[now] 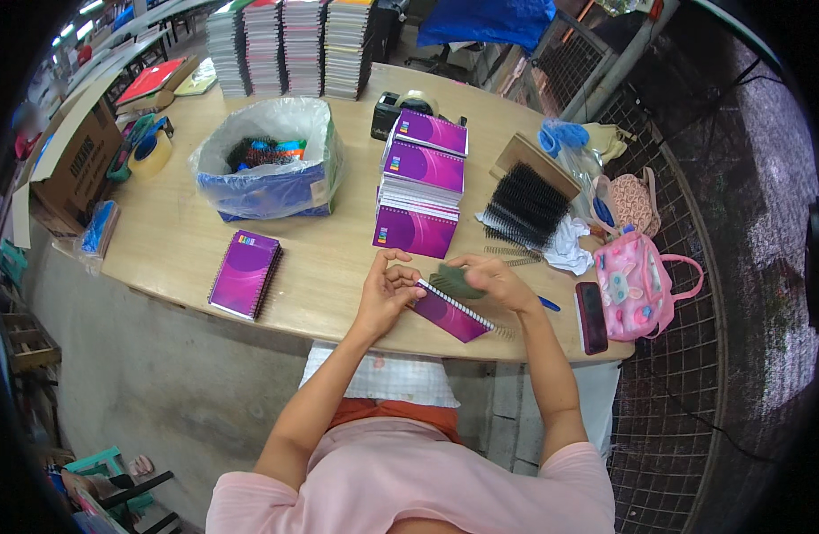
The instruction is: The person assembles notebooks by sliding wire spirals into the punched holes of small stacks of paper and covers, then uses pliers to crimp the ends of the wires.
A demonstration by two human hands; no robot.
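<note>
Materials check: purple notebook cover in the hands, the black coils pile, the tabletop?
Notebook in hand: glossy printed card, likely; it holds flat and has a sheen. Black coils: probably plastic binding combs, matte; metal can't be excluded. Tabletop: pale wood or laminate, smooth, faint grain.

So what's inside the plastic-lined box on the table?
The box holds a heap of small colourful items, dark with red, green and orange showing at the top. The bag lining and the box walls cover everything lower down, so their kind and number stay unclear.
</note>
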